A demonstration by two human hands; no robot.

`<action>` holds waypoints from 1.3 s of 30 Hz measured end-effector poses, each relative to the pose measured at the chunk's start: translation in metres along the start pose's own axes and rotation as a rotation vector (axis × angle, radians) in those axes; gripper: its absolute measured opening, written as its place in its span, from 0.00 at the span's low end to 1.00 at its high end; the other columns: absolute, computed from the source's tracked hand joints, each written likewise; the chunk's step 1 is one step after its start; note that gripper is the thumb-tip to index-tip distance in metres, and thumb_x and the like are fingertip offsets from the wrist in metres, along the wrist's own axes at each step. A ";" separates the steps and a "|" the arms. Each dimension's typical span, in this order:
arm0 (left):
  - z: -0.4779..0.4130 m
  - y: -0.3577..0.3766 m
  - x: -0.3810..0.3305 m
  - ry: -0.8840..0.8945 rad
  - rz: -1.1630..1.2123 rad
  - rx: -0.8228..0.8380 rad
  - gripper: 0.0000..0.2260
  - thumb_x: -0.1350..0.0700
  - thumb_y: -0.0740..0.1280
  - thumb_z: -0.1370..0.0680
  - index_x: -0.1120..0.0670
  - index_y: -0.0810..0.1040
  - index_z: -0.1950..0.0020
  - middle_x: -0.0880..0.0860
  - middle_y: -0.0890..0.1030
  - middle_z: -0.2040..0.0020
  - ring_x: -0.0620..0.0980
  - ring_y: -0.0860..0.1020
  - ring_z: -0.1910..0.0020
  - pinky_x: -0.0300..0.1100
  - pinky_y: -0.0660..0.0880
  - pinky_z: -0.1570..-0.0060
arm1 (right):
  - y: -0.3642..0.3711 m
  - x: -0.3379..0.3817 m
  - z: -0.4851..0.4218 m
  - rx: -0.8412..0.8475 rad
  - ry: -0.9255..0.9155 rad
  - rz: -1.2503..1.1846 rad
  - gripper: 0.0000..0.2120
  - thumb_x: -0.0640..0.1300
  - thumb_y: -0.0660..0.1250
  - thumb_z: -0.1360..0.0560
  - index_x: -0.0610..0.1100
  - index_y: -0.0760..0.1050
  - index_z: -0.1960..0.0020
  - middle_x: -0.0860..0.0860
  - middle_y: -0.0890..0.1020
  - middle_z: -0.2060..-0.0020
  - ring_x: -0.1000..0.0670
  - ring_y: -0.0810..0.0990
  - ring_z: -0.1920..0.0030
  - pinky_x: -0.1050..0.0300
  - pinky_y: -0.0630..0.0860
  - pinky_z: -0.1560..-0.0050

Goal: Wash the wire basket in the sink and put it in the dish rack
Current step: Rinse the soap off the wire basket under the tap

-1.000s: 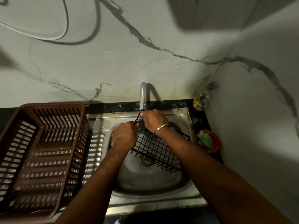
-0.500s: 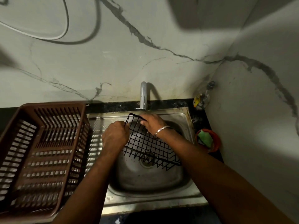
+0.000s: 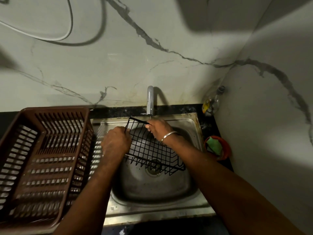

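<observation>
Over the last second the wire basket (image 3: 152, 150) has shifted left toward the dish rack (image 3: 54, 110), and the left hand (image 3: 116, 143) has gone with it, so the basket's far left corner now shows.

Nearest, both forearms reach in over the front rim of the steel sink (image 3: 152, 212). The brown slatted dish rack stands on the table (image 3: 186, 108) just left of the sink. The black basket is held inside the sink bowl, tilted, with its near edge low above the drain (image 3: 154, 167) and its far edge raised. Whether it touches the bowl cannot be told. The left hand has its fingers curled round the basket's left edge. The right hand (image 3: 159, 129), with a metal bangle (image 3: 168, 135) at the wrist, grips the far rim wire just below the tap (image 3: 150, 99).

To the right of the sink sits an orange bowl (image 3: 227, 148) holding a green scrubber (image 3: 214, 145). Farther back, a clear bottle (image 3: 211, 102) stands in the corner against the marbled wall, and a cable (image 3: 50, 37) loops across the wall above.
</observation>
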State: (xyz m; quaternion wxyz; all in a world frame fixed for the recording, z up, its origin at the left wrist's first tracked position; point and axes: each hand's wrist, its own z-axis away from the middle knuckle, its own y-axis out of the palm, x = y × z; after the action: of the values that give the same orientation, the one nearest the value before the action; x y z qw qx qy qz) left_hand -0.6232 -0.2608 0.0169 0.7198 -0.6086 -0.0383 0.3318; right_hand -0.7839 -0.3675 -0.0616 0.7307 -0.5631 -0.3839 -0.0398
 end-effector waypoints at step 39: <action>-0.008 0.007 0.056 -0.078 0.129 -0.295 0.14 0.47 0.63 0.14 0.55 0.82 0.40 0.66 0.84 0.47 0.70 0.82 0.46 0.55 0.75 0.50 | -0.006 -0.025 -0.004 -0.046 0.331 -0.002 0.09 0.41 0.66 0.18 0.45 0.83 0.42 0.43 0.84 0.51 0.41 0.82 0.49 0.44 0.81 0.44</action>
State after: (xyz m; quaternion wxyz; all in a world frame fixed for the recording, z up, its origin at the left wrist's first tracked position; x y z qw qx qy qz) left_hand -0.5787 -0.2380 -0.0107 0.5976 -0.6956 -0.0756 0.3916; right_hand -0.8029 -0.3822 -0.0723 0.7708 -0.5651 -0.2578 -0.1417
